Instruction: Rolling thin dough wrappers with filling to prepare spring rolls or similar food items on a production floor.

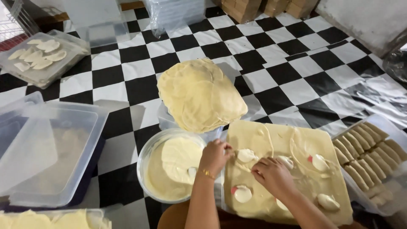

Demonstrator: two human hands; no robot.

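while both hands (pixel 246 163) work dough sheet (pixel 288 140) – bowl (pixel 146 157) left, filled tray (pixel 394 131) right

Both hands, left hand (pixel 216 156) and right hand (pixel 272 174), pinch a pale dumpling (pixel 246 155) on the dough-covered board (pixel 254 135). A bowl of batter (pixel 169 169) sits left; stacked wrappers (pixel 199 94) lie farther off.

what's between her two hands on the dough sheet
In the head view, one small pale round filling piece lies on the dough sheet between the left hand and the right hand; otherwise that stretch is bare dough.
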